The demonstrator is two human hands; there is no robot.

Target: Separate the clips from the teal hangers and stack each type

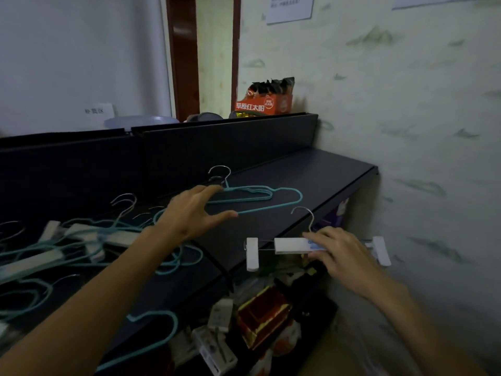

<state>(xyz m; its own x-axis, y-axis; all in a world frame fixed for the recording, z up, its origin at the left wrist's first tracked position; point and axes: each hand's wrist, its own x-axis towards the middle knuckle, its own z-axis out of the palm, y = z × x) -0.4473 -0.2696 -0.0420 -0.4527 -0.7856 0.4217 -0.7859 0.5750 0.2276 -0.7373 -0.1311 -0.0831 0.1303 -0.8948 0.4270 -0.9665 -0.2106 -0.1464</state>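
Note:
A small stack of teal hangers (260, 196) lies on the dark shelf top (311, 172). My left hand (192, 213) hovers over its left end with fingers spread, fingertips touching the teal wire. My right hand (341, 256) grips the bar of a white clip hanger (290, 245) held just off the shelf's front edge; a white clip (252, 253) hangs at its left end and another clip (381, 251) shows past my fingers. A tangled pile of teal hangers and white clip hangers (76, 240) lies at the left.
A lone teal hanger (160, 335) overhangs the shelf's front edge. A dark back panel (217, 147) rises behind the shelf, with an orange snack box (263, 103) beyond it. Boxes and packets (260, 318) crowd the space below. The wall (406, 104) is close on the right.

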